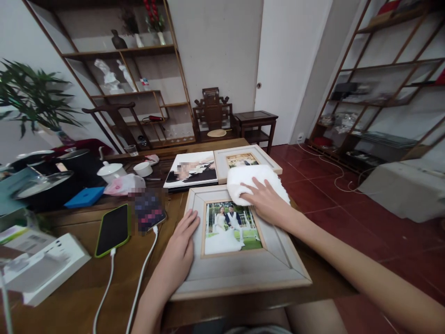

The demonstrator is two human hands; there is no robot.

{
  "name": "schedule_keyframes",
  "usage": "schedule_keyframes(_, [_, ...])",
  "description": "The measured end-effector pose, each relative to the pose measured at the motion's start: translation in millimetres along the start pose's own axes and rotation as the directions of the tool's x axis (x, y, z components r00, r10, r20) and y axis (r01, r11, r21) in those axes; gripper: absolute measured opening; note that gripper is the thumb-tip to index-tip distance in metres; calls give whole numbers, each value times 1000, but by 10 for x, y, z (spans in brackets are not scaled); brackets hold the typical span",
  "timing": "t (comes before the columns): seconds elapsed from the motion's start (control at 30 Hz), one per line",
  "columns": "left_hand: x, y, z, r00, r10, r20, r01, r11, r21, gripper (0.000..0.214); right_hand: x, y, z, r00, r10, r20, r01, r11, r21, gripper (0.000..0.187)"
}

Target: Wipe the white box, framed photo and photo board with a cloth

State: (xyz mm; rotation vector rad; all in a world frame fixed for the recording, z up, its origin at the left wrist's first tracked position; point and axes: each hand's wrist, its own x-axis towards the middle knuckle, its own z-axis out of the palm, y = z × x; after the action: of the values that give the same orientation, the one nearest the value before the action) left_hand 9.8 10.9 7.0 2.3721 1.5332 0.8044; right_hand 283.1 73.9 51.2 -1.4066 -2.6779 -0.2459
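Note:
A pale wooden picture frame with a wedding photo lies flat on the wooden table in front of me. My left hand rests flat on the frame's left border, fingers stretched out. My right hand presses flat, fingers spread, on a white folded cloth at the frame's upper right corner. Behind it lie a second, smaller frame and a frameless photo print.
Two phones on white charging cables lie left of the frame, beside a white box. Pots, a teapot, cups and a blue case crowd the far left. Shelves, chairs and a red tile floor surround the table.

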Motion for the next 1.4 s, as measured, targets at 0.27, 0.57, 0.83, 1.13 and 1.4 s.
schedule_keyframes(0.27, [-12,-15,21,1000,28,-7,-28,999,21,48,-912,-512,-146,975,-202,95,185,969,162,32])
schedule_keyframes(0.57, [-19,10,38,999,40,1,-40,999,12,48,-994,-468,-76,991,-133,32,125,976,177,41])
schedule_keyframes(0.83, [-4,5,65,999,45,-28,-44,999,30,47,-96,117,35,999,-6,-51,7,1000,18,60])
schedule_keyframes(1.13, [-10,-24,98,996,60,-68,-56,997,47,47,-784,-419,-155,988,-137,75,132,989,64,34])
schedule_keyframes(1.4, [-8,-36,129,993,68,-100,-63,997,51,47,-1244,-773,-184,955,-296,13,290,942,167,15])
